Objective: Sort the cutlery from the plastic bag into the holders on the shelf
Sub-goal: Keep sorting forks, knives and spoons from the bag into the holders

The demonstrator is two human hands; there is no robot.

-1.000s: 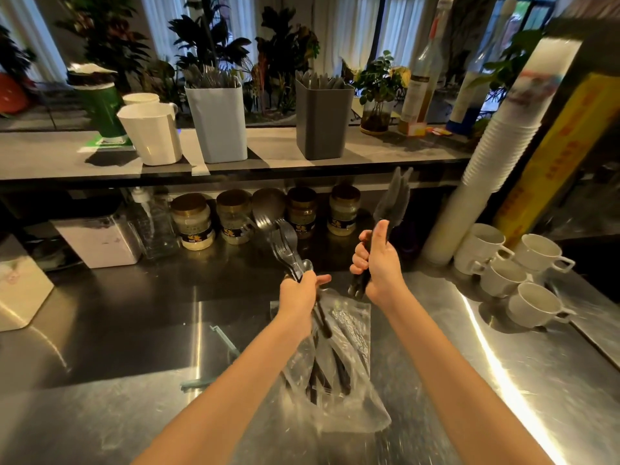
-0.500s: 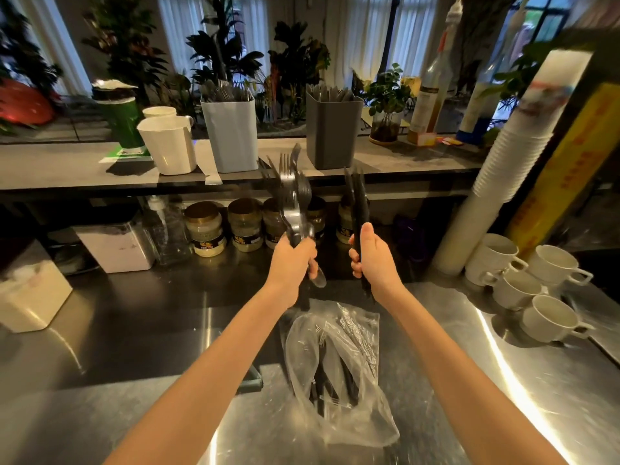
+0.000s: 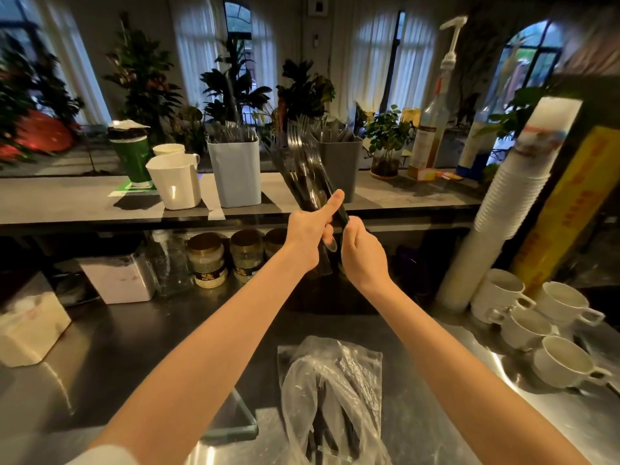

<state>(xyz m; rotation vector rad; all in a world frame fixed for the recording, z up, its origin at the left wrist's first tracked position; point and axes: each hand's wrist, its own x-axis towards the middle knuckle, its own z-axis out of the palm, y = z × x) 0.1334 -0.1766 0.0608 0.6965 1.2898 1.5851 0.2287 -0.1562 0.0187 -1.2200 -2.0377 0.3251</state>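
Note:
My left hand (image 3: 308, 234) grips a bundle of forks and other cutlery (image 3: 302, 162), tines up and blurred, raised in front of the shelf between the two holders. My right hand (image 3: 362, 255) sits just right of it, fingers curled round the dark handles at the bundle's lower end. A light blue holder (image 3: 236, 172) and a dark grey holder (image 3: 340, 166) stand on the shelf (image 3: 67, 199), each with cutlery in it. The clear plastic bag (image 3: 330, 394) lies on the steel counter below my arms, with dark cutlery still inside.
White jugs (image 3: 174, 181) and a green cup (image 3: 129, 156) stand left of the blue holder; a potted plant (image 3: 385, 146) and pump bottles (image 3: 432, 125) to the right. Jars (image 3: 206, 260) line the back under the shelf. Stacked paper cups (image 3: 503, 209) and white mugs (image 3: 536, 323) fill the right.
Both hands rose from just above the bag to shelf height and came together. The cutlery that was held apart in two hands now forms one bundle by the grey holder.

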